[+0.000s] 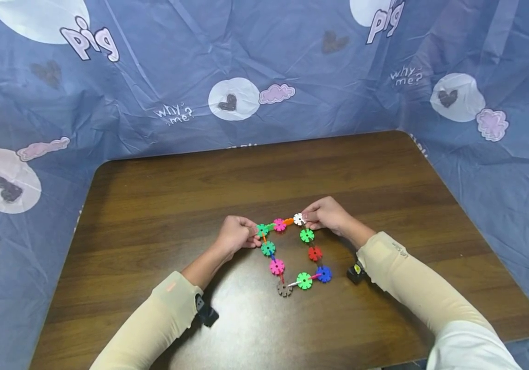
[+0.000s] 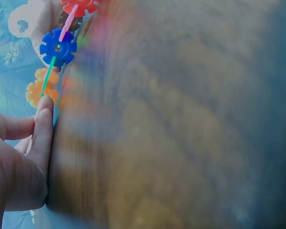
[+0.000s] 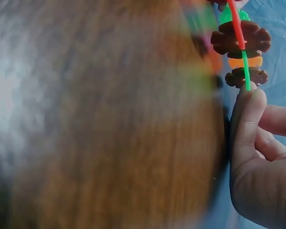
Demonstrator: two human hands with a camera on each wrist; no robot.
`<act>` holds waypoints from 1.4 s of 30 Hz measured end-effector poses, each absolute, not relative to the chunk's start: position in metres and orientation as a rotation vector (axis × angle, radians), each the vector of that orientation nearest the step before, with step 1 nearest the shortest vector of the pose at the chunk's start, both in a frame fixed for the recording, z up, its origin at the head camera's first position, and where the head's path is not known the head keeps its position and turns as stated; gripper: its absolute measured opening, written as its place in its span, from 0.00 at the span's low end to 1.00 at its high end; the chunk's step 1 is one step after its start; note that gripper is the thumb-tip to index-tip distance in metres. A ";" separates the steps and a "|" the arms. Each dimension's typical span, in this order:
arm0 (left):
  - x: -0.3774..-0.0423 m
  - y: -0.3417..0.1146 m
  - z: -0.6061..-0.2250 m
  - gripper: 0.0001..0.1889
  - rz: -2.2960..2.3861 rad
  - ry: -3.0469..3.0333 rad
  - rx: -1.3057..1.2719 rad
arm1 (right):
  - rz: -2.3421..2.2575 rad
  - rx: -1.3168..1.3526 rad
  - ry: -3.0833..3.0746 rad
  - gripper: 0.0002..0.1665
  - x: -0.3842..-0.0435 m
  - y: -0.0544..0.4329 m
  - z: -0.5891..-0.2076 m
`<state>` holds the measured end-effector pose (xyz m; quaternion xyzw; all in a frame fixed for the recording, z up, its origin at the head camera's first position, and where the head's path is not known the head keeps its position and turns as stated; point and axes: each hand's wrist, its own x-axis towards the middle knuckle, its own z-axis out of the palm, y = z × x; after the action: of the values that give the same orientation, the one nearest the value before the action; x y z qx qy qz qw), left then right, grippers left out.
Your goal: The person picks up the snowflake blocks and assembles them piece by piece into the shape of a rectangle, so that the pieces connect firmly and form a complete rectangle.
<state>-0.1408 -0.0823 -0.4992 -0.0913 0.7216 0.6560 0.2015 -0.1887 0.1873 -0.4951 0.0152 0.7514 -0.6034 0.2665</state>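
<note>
Notched plastic snowflake discs are joined edge to edge into a four-sided ring over the middle of the table. My left hand (image 1: 236, 234) pinches the ring's far left corner, at a green disc (image 1: 262, 230). At the far right corner, my right hand (image 1: 328, 213) pinches the ring beside a white disc (image 1: 298, 219). A brown disc (image 1: 285, 289) forms the near left corner and a blue disc (image 1: 323, 274) the near right one. Pink, red and green discs fill the sides. In the right wrist view, thumb and fingertip meet at the edge of a thin green disc (image 3: 247, 71).
The brown wooden table (image 1: 162, 195) has rounded corners. Behind it and at both sides hangs a blue printed cloth (image 1: 153, 61). Small black wrist cameras sit below the left sleeve (image 1: 171, 303) and beside the right sleeve (image 1: 398, 272), close over the tabletop.
</note>
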 end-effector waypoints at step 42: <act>-0.139 -0.080 -0.503 0.05 1.863 2.050 -0.233 | -1.726 0.042 2.009 0.14 -0.185 0.182 -0.503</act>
<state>-0.1393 -0.0802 -0.5029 -0.0823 0.7254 0.6592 0.1799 -0.1853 0.1820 -0.5025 0.0153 0.7354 -0.6321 0.2439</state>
